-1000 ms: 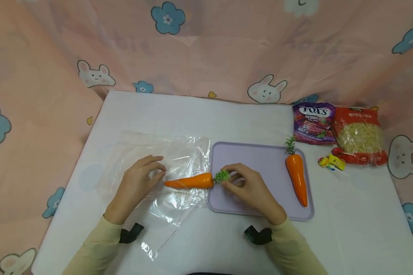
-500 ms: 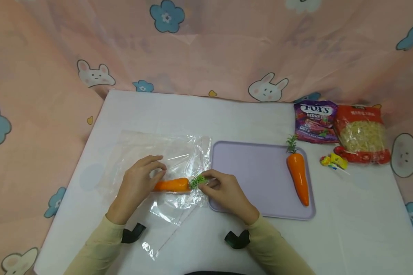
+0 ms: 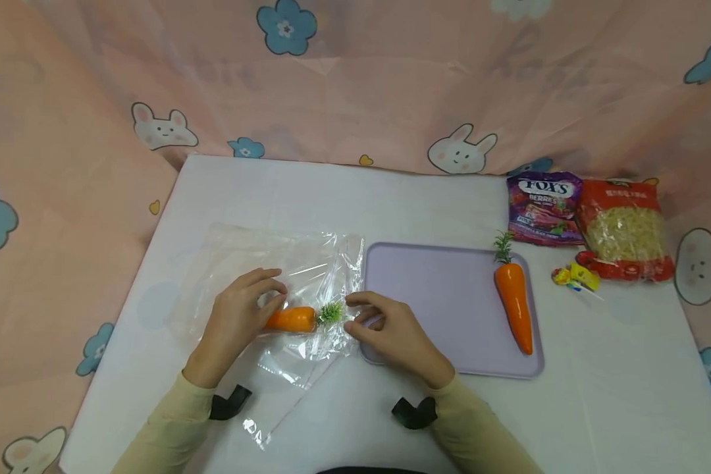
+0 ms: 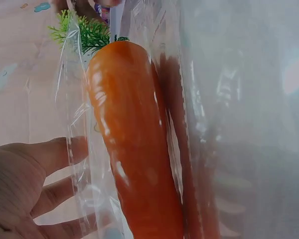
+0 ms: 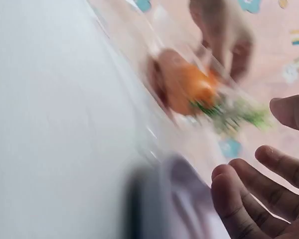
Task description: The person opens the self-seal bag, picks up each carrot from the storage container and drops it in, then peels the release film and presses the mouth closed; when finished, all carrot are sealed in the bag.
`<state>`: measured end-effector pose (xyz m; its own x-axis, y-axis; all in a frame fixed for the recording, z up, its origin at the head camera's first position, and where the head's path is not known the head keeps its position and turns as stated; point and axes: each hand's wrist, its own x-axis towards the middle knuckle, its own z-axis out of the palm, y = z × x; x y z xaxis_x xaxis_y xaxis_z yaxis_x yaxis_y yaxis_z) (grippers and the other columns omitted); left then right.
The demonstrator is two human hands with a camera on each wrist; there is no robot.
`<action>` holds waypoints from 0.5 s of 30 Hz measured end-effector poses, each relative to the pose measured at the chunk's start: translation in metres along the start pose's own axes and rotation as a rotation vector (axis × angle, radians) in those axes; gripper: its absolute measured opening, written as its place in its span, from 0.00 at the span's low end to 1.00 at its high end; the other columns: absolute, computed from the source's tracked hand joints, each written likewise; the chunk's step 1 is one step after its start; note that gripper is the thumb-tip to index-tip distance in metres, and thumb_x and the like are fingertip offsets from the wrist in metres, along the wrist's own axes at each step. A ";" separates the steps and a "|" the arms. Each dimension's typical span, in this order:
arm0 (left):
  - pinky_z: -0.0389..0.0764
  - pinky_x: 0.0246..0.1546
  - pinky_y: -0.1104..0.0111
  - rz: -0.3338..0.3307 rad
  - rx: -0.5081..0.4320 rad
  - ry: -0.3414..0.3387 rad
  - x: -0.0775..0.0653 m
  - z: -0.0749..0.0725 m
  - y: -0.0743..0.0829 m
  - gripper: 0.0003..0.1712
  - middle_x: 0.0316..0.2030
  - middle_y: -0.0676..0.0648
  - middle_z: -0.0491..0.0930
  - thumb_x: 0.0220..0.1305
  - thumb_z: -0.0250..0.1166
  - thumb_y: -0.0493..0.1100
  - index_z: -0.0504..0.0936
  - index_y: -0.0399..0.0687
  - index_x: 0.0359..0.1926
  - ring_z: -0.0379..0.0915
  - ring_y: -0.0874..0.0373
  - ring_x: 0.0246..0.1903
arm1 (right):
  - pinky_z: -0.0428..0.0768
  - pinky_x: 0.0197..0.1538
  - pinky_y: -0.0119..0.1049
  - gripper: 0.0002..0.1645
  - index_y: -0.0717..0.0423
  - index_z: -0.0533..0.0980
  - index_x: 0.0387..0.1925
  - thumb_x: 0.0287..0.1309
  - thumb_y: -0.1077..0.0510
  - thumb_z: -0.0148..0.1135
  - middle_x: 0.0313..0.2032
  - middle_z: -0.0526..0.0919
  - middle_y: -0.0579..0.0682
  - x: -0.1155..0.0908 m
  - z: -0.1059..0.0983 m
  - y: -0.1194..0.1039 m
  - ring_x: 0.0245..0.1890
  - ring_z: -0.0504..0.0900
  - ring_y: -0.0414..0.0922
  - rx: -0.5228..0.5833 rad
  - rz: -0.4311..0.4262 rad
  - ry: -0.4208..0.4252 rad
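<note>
A fake carrot [image 3: 293,319] with a green leafy top [image 3: 330,312] lies in a clear plastic bag [image 3: 322,260], its pointed end hidden by my left hand [image 3: 239,316]. That hand pinches the bag's film with thumb and forefinger above the carrot. The left wrist view shows the film running over the fingertips, close beside the orange carrot [image 4: 134,139]. My right hand [image 3: 394,329] is just right of the leaves, over the tray's left edge, with thumb and fingers apart and nothing between them. In the right wrist view its relaxed fingers [image 5: 274,189] are apart from the leaves.
On the lilac tray [image 3: 426,276] lies a second fake carrot [image 3: 514,306]. A purple candy bag [image 3: 545,207], a red noodle packet [image 3: 623,230] and a yellow-wrapped lollipop [image 3: 577,276] are at the back right. A patterned curtain [image 3: 361,85] surrounds the white table [image 3: 272,191].
My right hand has moved left, sliding the carrot deeper under the left hand, then let go of its leaves and drawn back slightly. The left hand has stayed in place.
</note>
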<state>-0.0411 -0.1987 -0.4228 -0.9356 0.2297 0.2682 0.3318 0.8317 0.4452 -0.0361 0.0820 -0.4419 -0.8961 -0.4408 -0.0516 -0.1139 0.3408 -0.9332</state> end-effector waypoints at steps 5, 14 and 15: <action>0.79 0.47 0.56 0.011 -0.010 0.004 -0.001 0.000 -0.002 0.08 0.47 0.46 0.81 0.47 0.75 0.38 0.85 0.47 0.30 0.75 0.48 0.50 | 0.82 0.43 0.41 0.23 0.53 0.76 0.51 0.55 0.52 0.68 0.49 0.79 0.49 -0.018 -0.067 0.007 0.46 0.79 0.47 -0.141 -0.042 0.222; 0.77 0.51 0.56 0.029 -0.018 0.015 -0.005 -0.002 -0.008 0.09 0.48 0.47 0.80 0.47 0.75 0.37 0.85 0.50 0.31 0.74 0.49 0.52 | 0.76 0.45 0.48 0.19 0.52 0.78 0.50 0.55 0.59 0.67 0.57 0.73 0.53 -0.050 -0.168 0.040 0.51 0.73 0.54 -0.515 0.079 0.467; 0.77 0.50 0.56 0.030 -0.020 0.014 -0.005 -0.002 -0.008 0.09 0.48 0.47 0.80 0.47 0.75 0.37 0.85 0.50 0.31 0.74 0.49 0.52 | 0.76 0.45 0.42 0.19 0.52 0.78 0.50 0.55 0.60 0.66 0.57 0.73 0.52 -0.052 -0.173 0.044 0.51 0.73 0.54 -0.521 0.070 0.448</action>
<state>-0.0390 -0.2075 -0.4258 -0.9235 0.2474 0.2932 0.3622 0.8141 0.4539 -0.0686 0.2641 -0.4188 -0.9870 -0.0556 0.1511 -0.1399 0.7603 -0.6343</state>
